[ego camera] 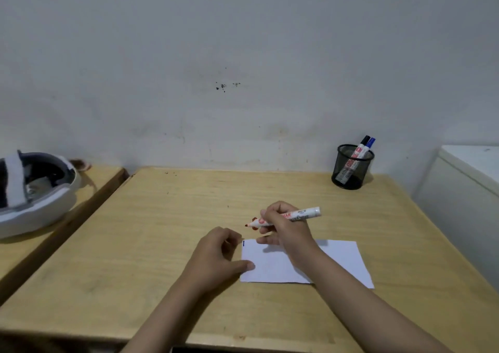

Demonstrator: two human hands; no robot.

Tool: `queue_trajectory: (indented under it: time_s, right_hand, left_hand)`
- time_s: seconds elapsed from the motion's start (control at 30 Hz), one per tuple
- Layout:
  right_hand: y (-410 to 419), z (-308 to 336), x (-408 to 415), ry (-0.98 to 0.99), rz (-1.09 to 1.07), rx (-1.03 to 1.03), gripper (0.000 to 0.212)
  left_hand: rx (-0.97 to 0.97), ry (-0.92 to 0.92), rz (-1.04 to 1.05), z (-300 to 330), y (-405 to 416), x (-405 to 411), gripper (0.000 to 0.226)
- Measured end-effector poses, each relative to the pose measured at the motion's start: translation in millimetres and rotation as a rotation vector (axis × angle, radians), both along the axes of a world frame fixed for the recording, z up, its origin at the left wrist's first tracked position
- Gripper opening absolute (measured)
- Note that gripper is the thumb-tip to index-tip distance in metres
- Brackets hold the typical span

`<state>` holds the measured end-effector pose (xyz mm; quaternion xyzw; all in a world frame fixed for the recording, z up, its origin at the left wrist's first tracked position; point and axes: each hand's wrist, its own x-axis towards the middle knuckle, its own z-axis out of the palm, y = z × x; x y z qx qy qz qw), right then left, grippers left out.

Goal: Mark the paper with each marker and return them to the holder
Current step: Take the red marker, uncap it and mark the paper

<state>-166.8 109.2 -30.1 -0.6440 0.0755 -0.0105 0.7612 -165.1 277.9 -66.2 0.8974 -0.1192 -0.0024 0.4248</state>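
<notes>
I take the paper as my landmark: it lies flat on the wooden table, toward the near edge. My right hand is closed around the red marker, uncapped, its tip hanging just beyond the paper's far left corner and apart from the sheet — not yet touching. My left hand rests at the paper's left edge, fingers loosely curled and thumb pressing the sheet's near left margin; whether it hides the cap in the curl I cannot tell. A small dark blue stroke already sits at the far left corner of the paper. Well beyond the paper, to the far right, stands the black mesh holder with a black-capped marker and a blue-capped marker leaning in it.

The step in hand, as I read it, is the red mark. To do it well I would bring the tip back and down onto bare white just beside the blue stroke, keep the thumb pinning the sheet so it cannot slide, and draw one short light line — pressing hard would only drag the paper. Then recap firmly before carrying it to the holder.
</notes>
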Motion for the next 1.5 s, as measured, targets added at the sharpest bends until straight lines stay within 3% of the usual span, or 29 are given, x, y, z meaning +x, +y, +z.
queue_trajectory:
  time_s: [0.1, 0.23, 0.43, 0.9, 1.33, 1.5]
  right_hand:
    - [8.7, -13.3, 4.9, 0.047, 0.003, -0.052, 0.013]
    - [8.5, -25.1, 0.5, -0.038, -0.041, -0.124, 0.025]
    - [9.2, -28.7, 1.2, -0.069, -0.117, -0.183, 0.027]
    - [10.5, -34.3, 8.4, -0.044, -0.067, -0.25, 0.022]
    - [8.8, -34.2, 13.1, -0.001, -0.028, -0.257, 0.029]
    - [6.8, -32.4, 7.2, -0.056, -0.165, -0.175, 0.023]
  left_hand:
    - [-0.025, -0.059, -0.028, -3.5, 2.6, -0.9, 0.038]
    - [-0.031, -0.116, -0.069, -8.3, 1.7, -0.7, 0.027]
    - [-0.013, -0.128, -0.064, -12.6, 2.6, 1.0, 0.029]
    - [-0.017, -0.127, -0.068, -14.9, 3.9, 2.8, 0.03]
    - [0.005, -0.122, -0.057, -13.5, 3.1, 3.6, 0.029]
    - [-0.014, -0.09, -0.06, -12.5, 3.4, 4.4, 0.026]
